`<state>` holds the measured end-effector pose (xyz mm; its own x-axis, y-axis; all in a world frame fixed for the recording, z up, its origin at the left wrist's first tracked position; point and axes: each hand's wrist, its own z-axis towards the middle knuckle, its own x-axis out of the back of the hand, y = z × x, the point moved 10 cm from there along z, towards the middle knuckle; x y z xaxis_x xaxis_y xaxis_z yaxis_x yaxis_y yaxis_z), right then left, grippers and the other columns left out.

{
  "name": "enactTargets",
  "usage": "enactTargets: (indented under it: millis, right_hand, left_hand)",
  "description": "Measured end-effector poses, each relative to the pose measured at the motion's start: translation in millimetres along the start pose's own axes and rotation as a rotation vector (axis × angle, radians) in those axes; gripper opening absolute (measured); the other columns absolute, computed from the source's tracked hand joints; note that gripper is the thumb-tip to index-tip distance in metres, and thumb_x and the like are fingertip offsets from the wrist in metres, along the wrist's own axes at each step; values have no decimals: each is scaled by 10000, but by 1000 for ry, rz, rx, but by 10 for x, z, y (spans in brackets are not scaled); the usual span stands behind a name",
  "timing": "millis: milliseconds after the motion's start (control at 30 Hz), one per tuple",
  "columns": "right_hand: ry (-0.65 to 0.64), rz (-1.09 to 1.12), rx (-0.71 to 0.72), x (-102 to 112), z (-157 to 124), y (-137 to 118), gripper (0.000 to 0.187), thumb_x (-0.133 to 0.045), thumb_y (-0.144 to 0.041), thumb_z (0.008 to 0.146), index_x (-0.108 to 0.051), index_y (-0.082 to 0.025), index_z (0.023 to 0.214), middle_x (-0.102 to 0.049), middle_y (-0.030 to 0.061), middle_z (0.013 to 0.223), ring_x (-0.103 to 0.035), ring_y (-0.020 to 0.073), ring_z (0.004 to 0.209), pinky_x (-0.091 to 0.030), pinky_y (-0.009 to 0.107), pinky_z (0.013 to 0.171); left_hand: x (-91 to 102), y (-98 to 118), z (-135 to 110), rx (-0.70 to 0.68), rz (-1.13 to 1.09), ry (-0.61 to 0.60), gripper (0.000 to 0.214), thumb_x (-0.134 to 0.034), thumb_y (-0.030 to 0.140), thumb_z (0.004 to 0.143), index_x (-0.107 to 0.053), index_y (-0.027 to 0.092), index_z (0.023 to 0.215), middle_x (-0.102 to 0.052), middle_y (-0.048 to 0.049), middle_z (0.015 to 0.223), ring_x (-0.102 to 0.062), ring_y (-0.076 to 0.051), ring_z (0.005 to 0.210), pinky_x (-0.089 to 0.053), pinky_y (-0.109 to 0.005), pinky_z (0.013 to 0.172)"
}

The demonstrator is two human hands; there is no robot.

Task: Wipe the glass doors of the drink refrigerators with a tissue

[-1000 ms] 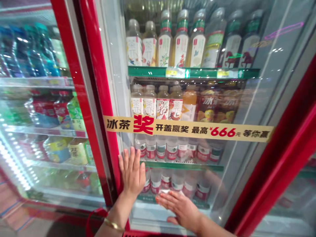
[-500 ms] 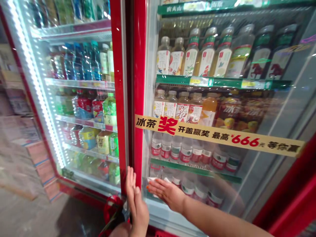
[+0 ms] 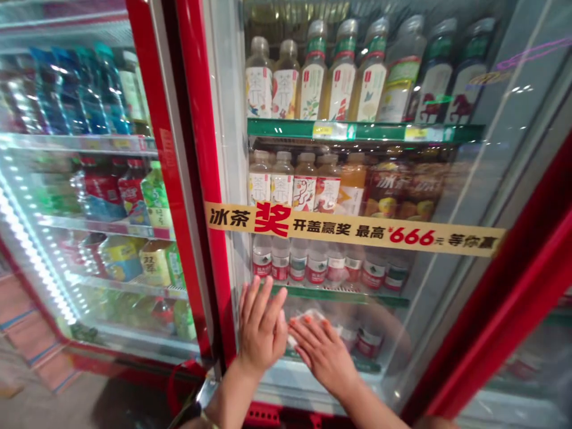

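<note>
My left hand (image 3: pixel 261 328) lies flat and open on the glass door (image 3: pixel 451 310) of a red drinks fridge, close to the door's left red frame (image 3: pixel 208 179). Just to its right, my right hand (image 3: pixel 322 353) presses a small white cloth (image 3: pixel 308 313) against the same glass with its fingers stretched out. The cloth shows only at the fingertips. Both hands sit low on the door, below a yellow banner sticker (image 3: pixel 357 229). Behind the glass stand rows of tea bottles (image 3: pixel 328 77) and water bottles (image 3: pixel 313 268).
A second lit fridge (image 3: pixel 89 179) with soft drinks stands to the left, its door shut. Another red door frame (image 3: pixel 504 286) slants up on the right. A red bag handle (image 3: pixel 179 387) hangs near my left wrist above the grey floor (image 3: pixel 67 405).
The view swung left and back again. My left hand went from the frame edge back onto the glass, fingers spread. My right hand slid the cloth along the lower glass.
</note>
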<state>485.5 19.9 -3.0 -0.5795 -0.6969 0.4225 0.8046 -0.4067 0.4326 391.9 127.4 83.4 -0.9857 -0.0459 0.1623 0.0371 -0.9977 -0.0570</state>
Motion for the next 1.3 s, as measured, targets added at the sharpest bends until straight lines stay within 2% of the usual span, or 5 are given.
enactTargets:
  millis: [200,467,733,967,1300]
  right_hand:
    - [126,-183,-795,524,-740,1769,830,-374,-336,1091,77,-63,1731,121,280,1798,103,490,1679,-153,937,1199]
    - [35,86,-174,-394,-199,-709,534,-482,-276,1004,-657,-481,1466,-539,-227,1625,-202,108,1688,-312,343,1367]
    - [-51,-78,-727,-529,-807,355,736,-489,-299,1026,-319,-48,1697,-246,298,1769,20,481,1693,-148,938,1200]
    - [2,79,-246,-693,-334,-1020,394,-455,-397,1070,-730,-544,1310,-646,-225,1525,-359,98,1630,-272,350,1369]
    - [229,-156,-992,417,-1079,1729,778,-294,-312,1080,24,-53,1741,42,292,1809,19,513,1683,-165,913,1228]
  left_hand:
    - [-576,-49,-281,-31,129,-31,846,-590,114,947,-275,275,1715,-269,-50,1786,-78,-220,1713,-19,-467,1430]
    - [-448,-234,-256,-161,217,-133,700,-709,245,943,-504,378,1599,-526,7,1675,-202,-172,1701,-116,-407,1412]
    - [-495,-394,-287,-240,200,-137,523,-649,310,963,-615,412,1475,-675,48,1516,-145,-165,1710,-102,-489,1418]
    - [-490,-400,-308,-241,213,-144,495,-621,308,962,-638,441,1438,-679,52,1510,-220,-177,1693,-109,-500,1413]
    - [-522,-518,-440,-175,176,-166,516,-698,293,930,-660,421,1429,-692,23,1480,-428,-240,1582,-136,-518,1401]
